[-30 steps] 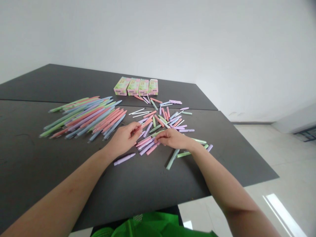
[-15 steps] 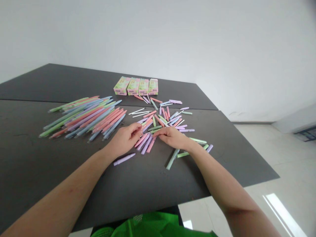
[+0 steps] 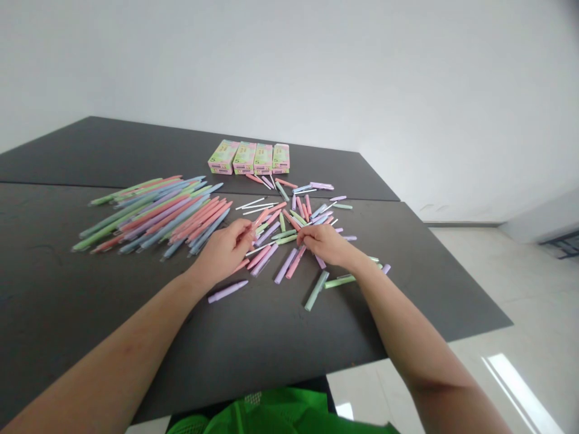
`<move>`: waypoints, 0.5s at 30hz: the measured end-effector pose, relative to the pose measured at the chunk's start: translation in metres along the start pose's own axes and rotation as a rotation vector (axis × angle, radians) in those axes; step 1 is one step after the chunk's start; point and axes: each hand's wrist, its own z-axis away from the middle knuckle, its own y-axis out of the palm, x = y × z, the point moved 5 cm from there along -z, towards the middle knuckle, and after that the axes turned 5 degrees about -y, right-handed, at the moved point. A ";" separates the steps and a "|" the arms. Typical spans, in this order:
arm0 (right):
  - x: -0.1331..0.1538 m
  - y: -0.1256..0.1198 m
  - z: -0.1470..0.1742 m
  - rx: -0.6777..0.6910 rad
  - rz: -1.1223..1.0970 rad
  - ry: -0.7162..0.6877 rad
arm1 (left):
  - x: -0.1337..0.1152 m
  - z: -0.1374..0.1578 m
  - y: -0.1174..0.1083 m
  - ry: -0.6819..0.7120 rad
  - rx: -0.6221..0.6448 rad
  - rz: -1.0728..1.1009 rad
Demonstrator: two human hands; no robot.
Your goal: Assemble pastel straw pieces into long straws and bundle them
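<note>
My left hand (image 3: 230, 246) is closed in a pinch at the left side of a loose heap of pen parts, with a coral pen barrel (image 3: 260, 217) rising from its fingertips. Fingers curled downward, my right hand (image 3: 324, 242) is closed over the heap's right side. Just below its fingertips lie a pink pen part (image 3: 296, 263) and a purple pen part (image 3: 284, 266); whether it grips one is hidden. Between the hands are green pen parts (image 3: 284, 235). A lone purple pen barrel (image 3: 228, 292) lies in front of my left hand.
Assembled-looking pens (image 3: 154, 217) in several colours lie in a large pile on the left. White refills (image 3: 257, 208) are scattered behind the heap. Small pink-and-green boxes (image 3: 244, 158) stand in a row farther back on the dark table (image 3: 253, 343). A grey-green tube (image 3: 316, 292) lies front right.
My right hand has moved slightly right, and the pink and purple parts below it have shifted right, apart from the others. My left hand has drawn slightly left with the coral barrel.
</note>
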 end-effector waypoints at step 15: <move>0.052 0.036 0.003 0.236 0.276 -0.250 | 0.005 -0.003 -0.010 -0.060 -0.119 -0.051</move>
